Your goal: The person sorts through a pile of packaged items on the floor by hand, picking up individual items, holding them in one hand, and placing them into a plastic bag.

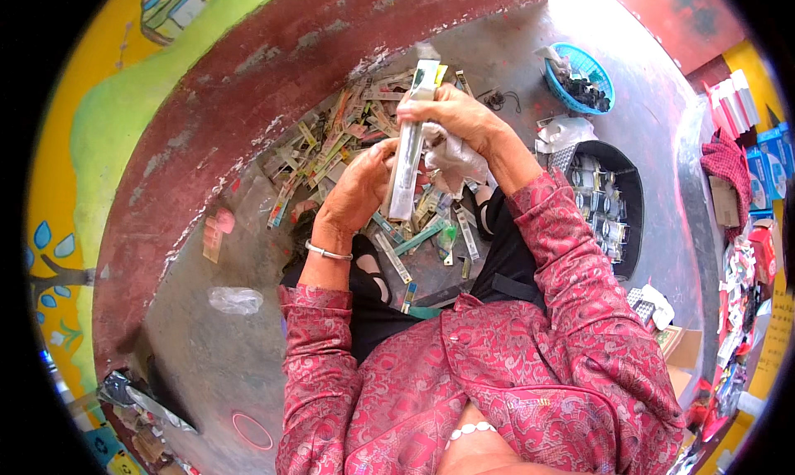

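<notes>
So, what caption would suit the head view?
Right hand holds a slim pack, left hand at its edge, above scattered strips.

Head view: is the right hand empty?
No, the right hand grips a long narrow package around its upper part.

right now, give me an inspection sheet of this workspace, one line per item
Surface: grey floor, scuffed and marked.
Job's things: long slim pack, held up at a tilt; crumpled white material below the right hand.
Clutter: loose heap of slim colourful packs; clear plastic bag on the floor, to the left.
Hands: right grips the pack's upper part; left hand is at its left edge, contact unclear.
Cables: a thin dark tangle beyond the heap; whether it is a cable can't be told.
Surroundings: maroon wall band with chipped paint; blue basket and black tub to the right, both holding items.
</notes>
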### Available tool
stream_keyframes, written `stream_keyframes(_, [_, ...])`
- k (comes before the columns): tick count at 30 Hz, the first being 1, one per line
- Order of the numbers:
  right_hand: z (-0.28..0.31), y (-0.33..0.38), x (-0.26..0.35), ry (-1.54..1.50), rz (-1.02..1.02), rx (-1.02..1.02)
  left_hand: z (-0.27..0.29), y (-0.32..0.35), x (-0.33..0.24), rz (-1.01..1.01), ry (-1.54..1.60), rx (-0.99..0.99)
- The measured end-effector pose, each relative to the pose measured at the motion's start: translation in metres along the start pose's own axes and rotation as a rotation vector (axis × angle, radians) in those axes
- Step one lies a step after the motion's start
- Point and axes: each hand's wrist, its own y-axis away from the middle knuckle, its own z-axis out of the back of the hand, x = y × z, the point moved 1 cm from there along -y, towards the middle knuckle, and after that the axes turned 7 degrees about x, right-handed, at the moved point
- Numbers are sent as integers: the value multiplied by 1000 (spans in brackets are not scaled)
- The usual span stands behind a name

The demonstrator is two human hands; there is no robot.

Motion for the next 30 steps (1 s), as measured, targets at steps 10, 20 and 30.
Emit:
stream_keyframes(10, [12,-18,-14,-181,45,-138,1,2,6,115,-162,-13])
stream_keyframes(20, [-29,0,7,986,931,-446,1,-5,15,132,-418,-184])
stream_keyframes(30, [79,-3,26,1140,400,-1186,-6,3,6,57,-163,-116])
